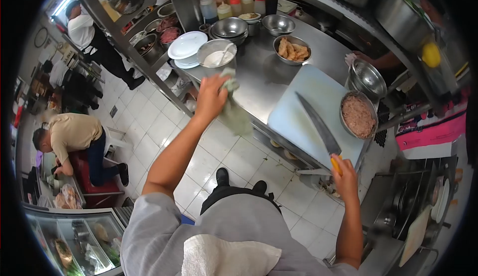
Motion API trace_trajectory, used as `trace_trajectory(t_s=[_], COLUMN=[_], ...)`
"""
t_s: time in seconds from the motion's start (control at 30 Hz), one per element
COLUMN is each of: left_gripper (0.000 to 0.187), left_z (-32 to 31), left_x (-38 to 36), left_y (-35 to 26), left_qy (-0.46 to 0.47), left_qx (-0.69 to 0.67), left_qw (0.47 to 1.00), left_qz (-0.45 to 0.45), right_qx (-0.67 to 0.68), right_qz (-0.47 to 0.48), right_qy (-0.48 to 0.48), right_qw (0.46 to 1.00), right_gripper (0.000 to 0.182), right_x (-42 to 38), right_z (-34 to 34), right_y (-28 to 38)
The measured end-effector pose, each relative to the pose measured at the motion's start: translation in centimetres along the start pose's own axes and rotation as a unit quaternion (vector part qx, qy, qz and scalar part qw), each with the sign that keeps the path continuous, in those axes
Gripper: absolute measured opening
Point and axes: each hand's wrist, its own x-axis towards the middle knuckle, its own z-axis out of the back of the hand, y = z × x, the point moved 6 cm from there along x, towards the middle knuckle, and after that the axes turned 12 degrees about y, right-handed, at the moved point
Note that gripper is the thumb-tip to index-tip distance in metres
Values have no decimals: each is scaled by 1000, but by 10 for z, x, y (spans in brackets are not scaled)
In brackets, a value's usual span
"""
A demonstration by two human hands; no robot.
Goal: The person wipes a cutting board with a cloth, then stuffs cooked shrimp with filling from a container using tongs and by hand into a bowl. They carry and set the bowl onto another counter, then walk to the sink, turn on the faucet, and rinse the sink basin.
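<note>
A folded white towel point(226, 256) of coarse weave lies over the person's shoulder, nearest the camera. Beyond it, the right hand point(344, 172) is clenched around the yellow handle of a long knife point(318, 125). The blade is smooth, dark steel, tapering to a point. Its long axis runs from the hand up and left, lying across the pale, flat plastic cutting board point(303, 106). A round steel bowl of minced meat point(358, 115) sits just beside the blade, on the board's right edge. Farther out, the left hand point(211, 95) grasps a crumpled, soft greenish cloth point(232, 107) that hangs at the near edge of the brushed steel counter point(259, 76). The right hand is nearer the board; the cloth lies left of it. Steel bowls point(229, 27) and white plates point(186, 45) stand beyond.
</note>
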Motion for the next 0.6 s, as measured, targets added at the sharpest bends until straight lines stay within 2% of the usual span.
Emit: trace_trajectory(t_s=[0.03,0.17,0.2,0.23,0.27,0.33,0.37,0.4,0.43,0.47,0.5,0.53,0.57,0.6], left_gripper=[33,36,37,38,38,38,34,34,32,29,25,24,24,24], left_z=[-2,-47,-74,-99,-113,-150,-140,-132,-114,-96,-82,-78,-78,-84], left_x=[19,69,75,71,59,18,9,-4,-22,-44,-70,-103,-142,-186], left_y=[-9,-12,-6,0,5,10,11,17,27,40,53,74,98,124], left_qy=[-23,-58,21,102,106,311,243,251,189,125,109,117,124,154], left_qx=[1,22,65,105,100,141,100,91,22,-47,-93,-102,-112,-108], left_qw=[999,996,996,988,989,940,964,963,982,991,989,986,981,970], left_qz=[-36,-63,-54,-44,-38,-27,-45,-34,-18,2,20,60,98,155], right_qx=[-13,-67,-67,-126,-187,-197,-200,-202,-207,-103,2,-4,140,279], right_qz=[-12,-48,-49,-26,0,-21,-16,-12,-11,-7,-6,-8,-52,-99], right_qy=[-27,-91,-84,-101,-117,-102,-136,-167,-147,-139,-134,-120,-33,50], right_qw=[999,992,993,987,975,975,970,965,967,985,991,993,988,954], right_gripper=[43,42,42,41,41,41,39,36,36,32,29,29,26,23], right_x=[6,32,37,40,40,36,30,24,19,12,8,5,3,2], right_z=[-1,-15,-21,-25,-27,-28,-24,-25,-35,-43,-53,-70,-104,-140], right_y=[-14,-59,-66,-66,-62,-46,-29,-14,-3,4,12,21,17,18])
